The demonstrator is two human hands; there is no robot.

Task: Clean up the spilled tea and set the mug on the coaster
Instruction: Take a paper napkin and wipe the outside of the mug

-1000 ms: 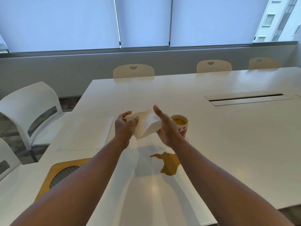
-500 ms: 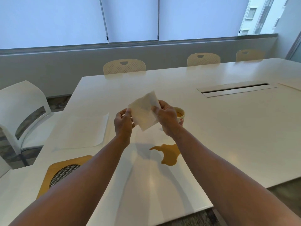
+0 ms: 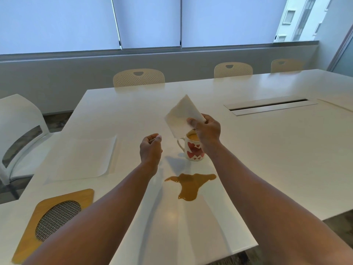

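The white napkin [image 3: 183,115] is pinched in my right hand [image 3: 207,131], tilted above the mug [image 3: 193,149]. The mug, white with red hearts, stands upright and seems nearly full of tea. The brown spill [image 3: 190,185] lies just before it. The wooden coaster [image 3: 55,217] with a mesh centre lies well left.

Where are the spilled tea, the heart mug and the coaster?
spilled tea [image 3: 189,185]: head view, middle of the puddle.
heart mug [image 3: 194,152]: head view, its painted side.
coaster [image 3: 57,217]: head view, the mesh centre.

White conference table [image 3: 267,150], pale chairs [image 3: 138,77] along it — blinds [image 3: 149,22] drawn.
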